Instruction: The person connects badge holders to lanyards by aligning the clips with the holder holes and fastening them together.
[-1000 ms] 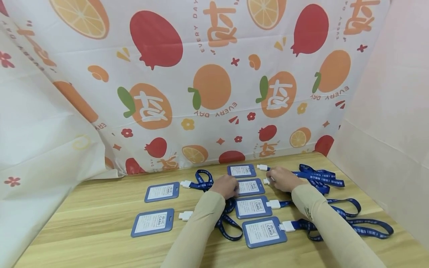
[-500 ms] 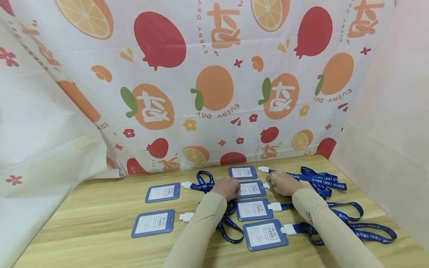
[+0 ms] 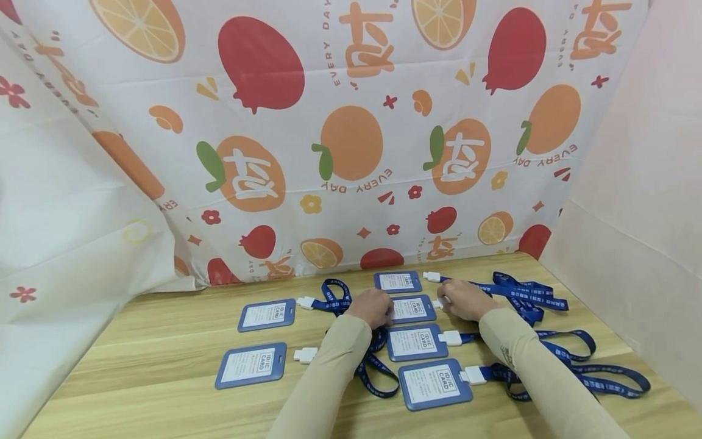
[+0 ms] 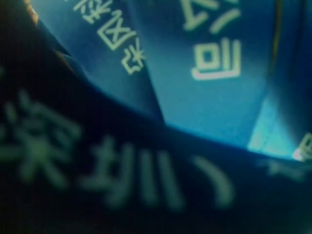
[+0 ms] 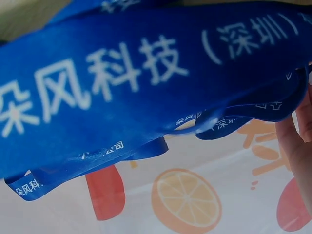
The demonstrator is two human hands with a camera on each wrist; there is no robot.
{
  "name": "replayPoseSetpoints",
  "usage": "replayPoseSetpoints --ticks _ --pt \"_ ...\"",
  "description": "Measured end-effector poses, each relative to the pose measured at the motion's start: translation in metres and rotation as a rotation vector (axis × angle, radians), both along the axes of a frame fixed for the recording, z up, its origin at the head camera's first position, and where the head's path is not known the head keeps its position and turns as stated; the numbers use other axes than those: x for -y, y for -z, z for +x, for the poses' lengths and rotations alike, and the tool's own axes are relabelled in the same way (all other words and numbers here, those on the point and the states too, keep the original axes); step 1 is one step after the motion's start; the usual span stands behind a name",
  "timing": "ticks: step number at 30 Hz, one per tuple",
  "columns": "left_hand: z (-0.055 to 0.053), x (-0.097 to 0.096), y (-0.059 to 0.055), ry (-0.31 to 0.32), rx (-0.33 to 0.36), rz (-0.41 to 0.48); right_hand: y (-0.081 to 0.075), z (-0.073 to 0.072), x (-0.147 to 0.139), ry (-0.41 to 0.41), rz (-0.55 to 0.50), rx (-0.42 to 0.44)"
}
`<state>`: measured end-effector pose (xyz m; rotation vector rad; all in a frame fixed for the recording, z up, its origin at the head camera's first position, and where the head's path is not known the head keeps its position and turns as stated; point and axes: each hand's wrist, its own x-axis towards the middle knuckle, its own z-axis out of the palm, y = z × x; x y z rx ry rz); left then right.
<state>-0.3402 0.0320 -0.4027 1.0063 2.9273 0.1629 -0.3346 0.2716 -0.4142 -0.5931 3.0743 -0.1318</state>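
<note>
One ID card holder lies, in the head view, long axis sideways, slot rightward, between the left hand gripping its left end and the right hand pinching a white clip. Blue lanyard straps cross the left wrist view, then the right.

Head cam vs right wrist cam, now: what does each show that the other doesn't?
Head only: six blue card holders laid out on the table, and the left hand at the left end of one of them.

Right wrist only: white lettering large enough to read, on a lanyard that fills much of the upper frame; the head view has it too small to read.

Both: blue lanyards, the fruit-print cloth and the right hand, just a few fingers at the edge in the wrist view.
</note>
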Motion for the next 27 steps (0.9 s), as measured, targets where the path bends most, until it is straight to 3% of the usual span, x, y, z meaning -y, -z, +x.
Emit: replayPoseSetpoints --ticks 9,27 --pt "0.0011 -0.0016 -0.0030 -0.011 0.012 0.001 -0.0036 -0.0001 -0.0020 -0.007 -0.033 0.004" --pt "-0.0018 -0.0035 0.0004 -0.042 0.037 0.001 -0.0046 0.0015 0.0028 -0.018 0.007 0.014"
